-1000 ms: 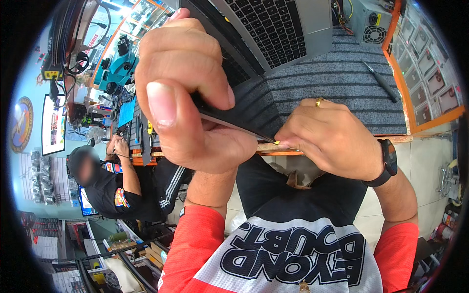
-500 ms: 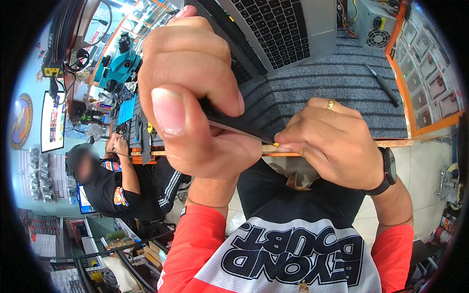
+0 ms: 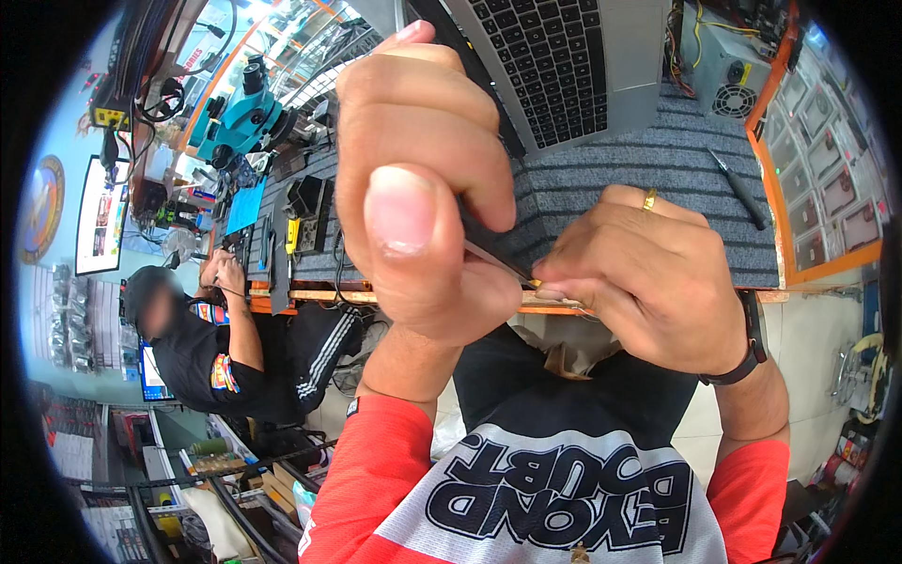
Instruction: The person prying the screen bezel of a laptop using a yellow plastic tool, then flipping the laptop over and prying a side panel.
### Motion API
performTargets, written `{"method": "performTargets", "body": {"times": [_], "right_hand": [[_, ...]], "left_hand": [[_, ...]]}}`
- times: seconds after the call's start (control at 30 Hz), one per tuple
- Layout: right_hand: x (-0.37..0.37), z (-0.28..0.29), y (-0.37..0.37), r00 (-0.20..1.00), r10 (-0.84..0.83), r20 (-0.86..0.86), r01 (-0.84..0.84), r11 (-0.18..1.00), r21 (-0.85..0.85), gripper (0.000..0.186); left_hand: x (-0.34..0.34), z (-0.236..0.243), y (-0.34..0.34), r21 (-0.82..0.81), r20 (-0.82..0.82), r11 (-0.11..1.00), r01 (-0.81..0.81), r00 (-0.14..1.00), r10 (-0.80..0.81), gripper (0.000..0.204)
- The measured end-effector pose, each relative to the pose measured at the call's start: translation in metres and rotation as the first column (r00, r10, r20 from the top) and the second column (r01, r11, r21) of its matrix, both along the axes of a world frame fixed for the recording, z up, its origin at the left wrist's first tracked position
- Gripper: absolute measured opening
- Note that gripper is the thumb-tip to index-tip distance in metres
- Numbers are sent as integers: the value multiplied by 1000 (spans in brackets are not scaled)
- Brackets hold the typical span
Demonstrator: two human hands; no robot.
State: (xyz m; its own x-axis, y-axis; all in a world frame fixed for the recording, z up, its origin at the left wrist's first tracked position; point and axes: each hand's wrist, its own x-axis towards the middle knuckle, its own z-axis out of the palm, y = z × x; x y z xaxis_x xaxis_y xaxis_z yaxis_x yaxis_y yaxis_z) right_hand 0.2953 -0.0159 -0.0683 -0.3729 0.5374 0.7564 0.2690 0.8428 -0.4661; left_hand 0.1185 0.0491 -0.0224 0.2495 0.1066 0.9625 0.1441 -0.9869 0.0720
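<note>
My left hand (image 3: 418,202), large and close to the camera, is closed around a thin dark flat panel (image 3: 496,258). Only a narrow strip of the panel shows, almost edge-on, because the fingers and thumb cover the rest. My right hand (image 3: 653,282), with a gold ring and a dark wristband, is pinched at the panel's near right corner. A small yellow piece (image 3: 536,283) shows at those fingertips; I cannot make out whether it is a tab or a tool tip. Beyond both hands an open laptop (image 3: 615,70) with black keys lies on the bench.
On the striped grey mat (image 3: 648,164) lies a dark-handled tool (image 3: 740,195) with a thin metal tip. A power supply unit (image 3: 738,80) stands at the back right, beside a glass-fronted case (image 3: 827,179). Leftward are a teal microscope (image 3: 242,117) and a seated co-worker (image 3: 202,338).
My left hand has shifted right in the picture, closer to my right hand, and less of the panel shows. The right hand keeps its pinch. More of the bench's left side is uncovered.
</note>
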Motion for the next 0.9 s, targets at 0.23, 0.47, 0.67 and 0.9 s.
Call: {"method": "performTargets", "body": {"times": [0.23,0.47,0.67,0.9], "right_hand": [[0,15,5,1000,28,-10,-28,999,-22,13],[0,33,11,995,91,-34,-92,996,-19,15],[17,23,11,963,145,-227,-198,952,-232,8],[51,-28,12,868,-129,-480,-129,874,-468,23]], "left_hand": [[-2,-3,-4,-97,66,992,76,995,-70,35],[-6,-4,-5,-128,67,988,87,995,-79,35],[-1,-7,-4,-90,66,993,78,995,-72,43],[-13,-6,-27,-124,-49,970,-207,978,202,50]]}}
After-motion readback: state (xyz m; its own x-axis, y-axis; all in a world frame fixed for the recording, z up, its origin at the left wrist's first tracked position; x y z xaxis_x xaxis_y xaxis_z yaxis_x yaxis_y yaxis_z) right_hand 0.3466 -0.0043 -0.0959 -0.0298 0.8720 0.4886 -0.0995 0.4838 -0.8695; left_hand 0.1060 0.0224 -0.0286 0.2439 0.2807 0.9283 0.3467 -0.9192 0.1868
